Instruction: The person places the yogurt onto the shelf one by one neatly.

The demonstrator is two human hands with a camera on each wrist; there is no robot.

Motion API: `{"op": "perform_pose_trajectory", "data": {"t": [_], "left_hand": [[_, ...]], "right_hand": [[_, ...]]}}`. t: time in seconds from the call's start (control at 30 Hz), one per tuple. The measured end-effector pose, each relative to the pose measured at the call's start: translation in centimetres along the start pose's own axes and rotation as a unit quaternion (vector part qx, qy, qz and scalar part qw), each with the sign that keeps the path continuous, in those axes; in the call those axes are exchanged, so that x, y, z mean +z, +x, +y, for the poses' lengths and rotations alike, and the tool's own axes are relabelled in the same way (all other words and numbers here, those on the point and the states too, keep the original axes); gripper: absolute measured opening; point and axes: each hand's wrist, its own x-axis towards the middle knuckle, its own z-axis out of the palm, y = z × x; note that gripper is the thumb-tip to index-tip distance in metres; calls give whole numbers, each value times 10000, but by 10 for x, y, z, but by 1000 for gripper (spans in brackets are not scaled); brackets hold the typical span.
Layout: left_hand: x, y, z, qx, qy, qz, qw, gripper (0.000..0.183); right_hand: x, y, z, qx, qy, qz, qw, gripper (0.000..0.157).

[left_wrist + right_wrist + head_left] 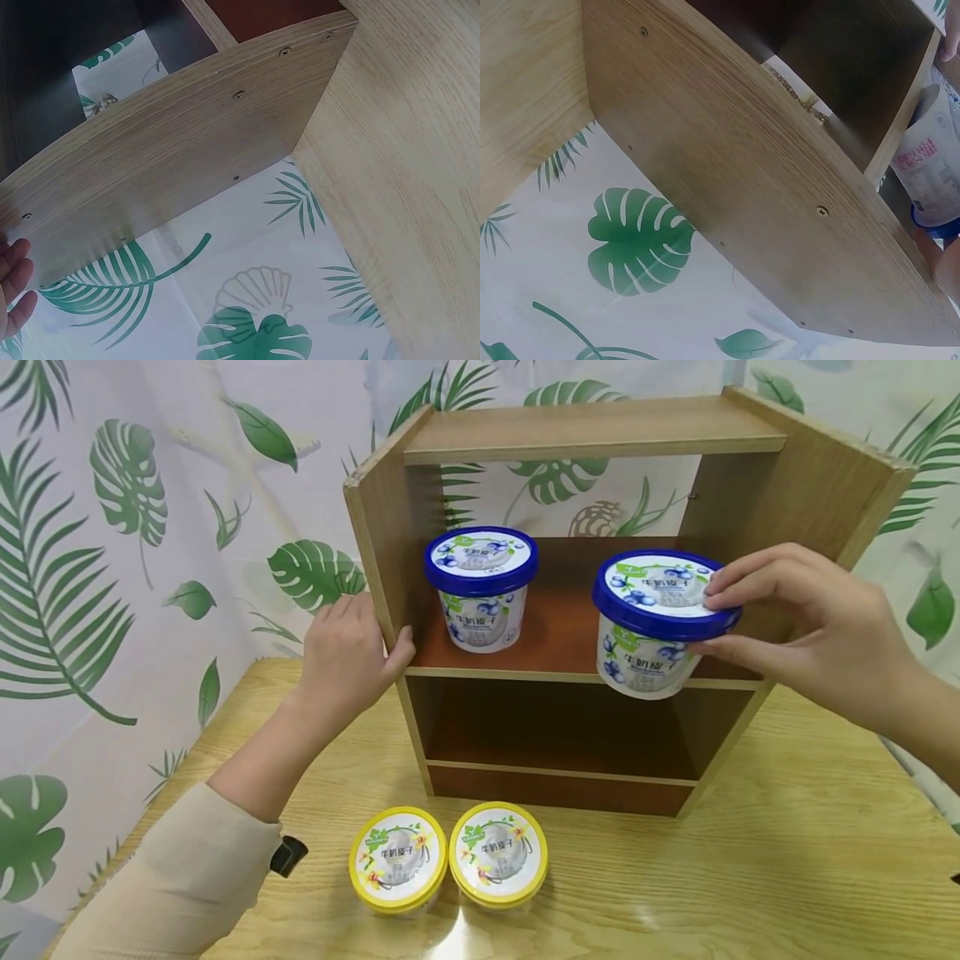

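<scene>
1. Leaf-print wall covering (300, 493), white with green monstera and palm fronds, rises behind and to both sides of the wooden shelf unit (600, 425), with its pattern also showing through the open back of the upper compartment
2. Wood-grain tabletop (750, 877) bears the shelf unit and reaches out in front of it
3. Right hand (813, 614), at the unit's right front, pinches the rim of a blueberry tub (648, 664) with its thumb below the blue lid and fingers on top
4. That blueberry tub is at the front of the unit's upper compartment, toward the right, overlapping the middle shelf's front edge in the head view; I cannot tell whether its base touches the shelf
5. Left hand (352, 647) grips the unit's left side panel, thumb at the front edge and fingers along the outer face
6. Second blueberry tub (482, 592) stands upright on the middle shelf, just beside the unit's left panel
7. Two yellow-lidded vanilla tubs (399, 860) sit side by side before the unit's left half
8. Beige sleeve (172, 868) covers the left forearm, left of the unit
</scene>
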Motion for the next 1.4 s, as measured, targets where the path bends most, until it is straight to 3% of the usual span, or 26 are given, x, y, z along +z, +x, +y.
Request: {"op": "perform_pose_trajectory", "data": {"t": [0.17,0.3,0.37,0.6,0.73,0.8,1.07,1.2,1.3,1.4], "left_hand": [[0,1,0,11,-23,35,10000,34],[0,1,0,14,-37,64,10000,34],[0,1,1,20,-59,75,10000,34],[1,-1,2,33,-147,5,9999,35],[2,-1,2,21,-159,-35,9999,35],[2,-1,2,12,-169,-48,9998,34],[1,-1,1,-34,-196,-36,9998,34],[1,0,1,-58,-216,-28,9997,35],[1,-1,1,-48,-196,-22,9998,35],[2,-1,1,-31,-164,27,9999,35]], "right_hand": [[-3,3,-2,60,-411,-141,9990,65],[-3,3,-1,-31,-761,-190,9969,34],[-2,3,-1,-36,-862,-184,9961,29],[2,2,-2,-78,-1046,-82,9944,29],[3,4,-1,-130,-1190,-1,9928,64],[4,5,-1,-126,-1338,25,9909,65],[1,12,0,-249,-1987,-206,9795,65],[2,15,-2,-158,-2197,-357,9748,31],[4,16,-2,-96,-2271,-339,9732,44],[6,17,0,-249,-2267,-206,9734,40]]}}
